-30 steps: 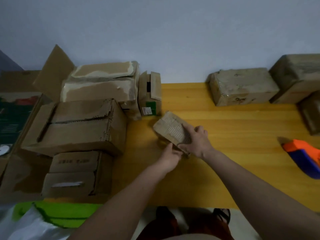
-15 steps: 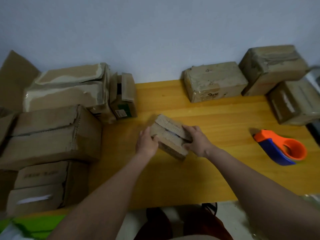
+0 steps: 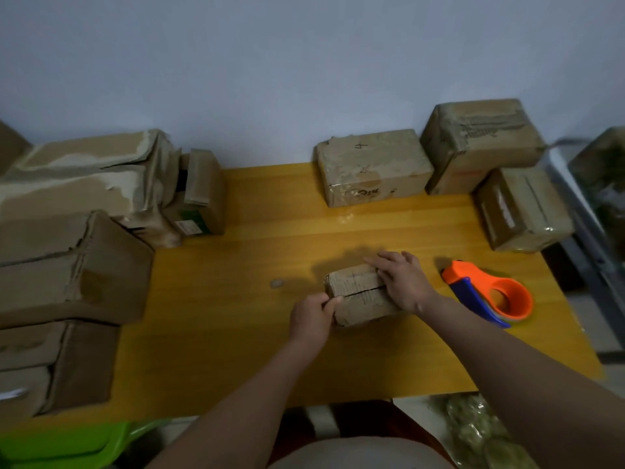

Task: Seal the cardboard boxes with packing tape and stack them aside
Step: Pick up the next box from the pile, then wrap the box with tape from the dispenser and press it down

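A small cardboard box [image 3: 358, 296] lies flat on the yellow wooden table [image 3: 236, 333], its top flaps closed with a dark seam showing. My left hand [image 3: 313, 318] grips the box's left end, fingers curled at the corner. My right hand [image 3: 400, 282] lies over the right part of the top, fingers straight, pressing the flaps down. An orange and blue tape dispenser [image 3: 490, 294] lies on the table just right of my right hand, untouched.
Three taped boxes [image 3: 372, 165] [image 3: 480, 143] [image 3: 522, 209] stand at the back right. Several worn, unsealed boxes [image 3: 71, 265] pile up along the left side. A coin [image 3: 277, 283] lies left of the small box. A green bin [image 3: 61, 445] sits below the table's front edge.
The small box has come down from a tilted hold to lie flat on the table, nearer the dispenser. My right hand has moved onto its top. The view has swung right.
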Demonstrator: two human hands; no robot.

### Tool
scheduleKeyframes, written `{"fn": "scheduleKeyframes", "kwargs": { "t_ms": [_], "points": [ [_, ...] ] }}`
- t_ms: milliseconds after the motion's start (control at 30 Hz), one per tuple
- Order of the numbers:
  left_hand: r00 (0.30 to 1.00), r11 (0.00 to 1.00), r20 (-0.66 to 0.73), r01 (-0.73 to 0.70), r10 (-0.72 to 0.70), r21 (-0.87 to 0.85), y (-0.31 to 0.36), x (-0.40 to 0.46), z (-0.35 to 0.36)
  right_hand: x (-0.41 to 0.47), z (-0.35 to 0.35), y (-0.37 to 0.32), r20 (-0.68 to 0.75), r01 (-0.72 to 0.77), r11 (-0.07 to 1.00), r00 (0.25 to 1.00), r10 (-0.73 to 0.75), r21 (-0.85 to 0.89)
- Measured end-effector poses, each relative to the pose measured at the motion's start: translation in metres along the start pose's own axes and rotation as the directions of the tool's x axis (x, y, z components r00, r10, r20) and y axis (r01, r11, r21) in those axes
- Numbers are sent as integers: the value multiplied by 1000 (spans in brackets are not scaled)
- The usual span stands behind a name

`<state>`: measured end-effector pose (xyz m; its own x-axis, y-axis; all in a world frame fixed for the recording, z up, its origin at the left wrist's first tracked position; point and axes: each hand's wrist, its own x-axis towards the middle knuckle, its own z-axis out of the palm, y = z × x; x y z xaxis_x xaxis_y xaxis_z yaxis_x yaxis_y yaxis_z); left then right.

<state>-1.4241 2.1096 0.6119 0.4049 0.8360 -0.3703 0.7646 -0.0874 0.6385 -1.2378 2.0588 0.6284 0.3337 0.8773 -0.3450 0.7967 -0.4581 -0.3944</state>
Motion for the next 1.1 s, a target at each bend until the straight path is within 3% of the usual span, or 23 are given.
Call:
{"fn": "scheduleKeyframes", "kwargs": {
  "t_ms": [233, 300, 367, 433, 500, 633, 700, 767, 833, 900, 1000, 1100],
  "points": [
    [988, 986, -75, -127, 136, 111, 7, -5, 19, -11, -3, 31, 27, 78, 996, 997, -77, -38],
    [898, 891, -208, -306, 387, 337, 8, -4, 30, -11, -2, 33, 9, 103, 994, 995, -103, -45],
    [803, 738, -133, -450, 580, 503, 20, -2, 42, -10, 0, 35, 0, 119, 992, 993, -119, -30],
    [840, 672, 102, -493, 532, 552, 36, -2, 48, -10, 0, 37, 12, 135, 991, 991, -135, -12],
    [894, 667, 240, -442, 378, 599, 44, 1, 52, -11, -2, 40, 4, 168, 985, 986, -168, 31],
    [923, 632, 212, -375, 320, 678, 51, 5, 59, -20, -10, 59, -141, 134, 943, 985, -94, 304],
    [929, 650, 192, -359, 316, 669, 54, 5, 59, -26, -12, 80, -304, 33, 959, 951, 57, 281],
    [930, 674, 183, -357, 317, 646, 58, 7, 60, -34, -12, 106, -413, -163, 968, 881, 230, 192],
    [930, 693, 196, -364, 312, 622, 65, 11, 61, -45, -10, 130, -376, -393, 914, 836, 399, 96],
    [927, 700, 200, -371, 318, 611, 74, 15, 64, -54, -4, 150, -274, -533, 846, 812, 515, 10],
    [919, 702, 197, -390, 342, 596, 81, 19, 69, -61, 2, 166, -146, -513, 852, 855, 497, -105],
    [914, 696, 178, -395, 366, 600, 81, 21, 70, -61, -4, 171, -124, -483, 875, 871, 476, -35]
  ]
}}
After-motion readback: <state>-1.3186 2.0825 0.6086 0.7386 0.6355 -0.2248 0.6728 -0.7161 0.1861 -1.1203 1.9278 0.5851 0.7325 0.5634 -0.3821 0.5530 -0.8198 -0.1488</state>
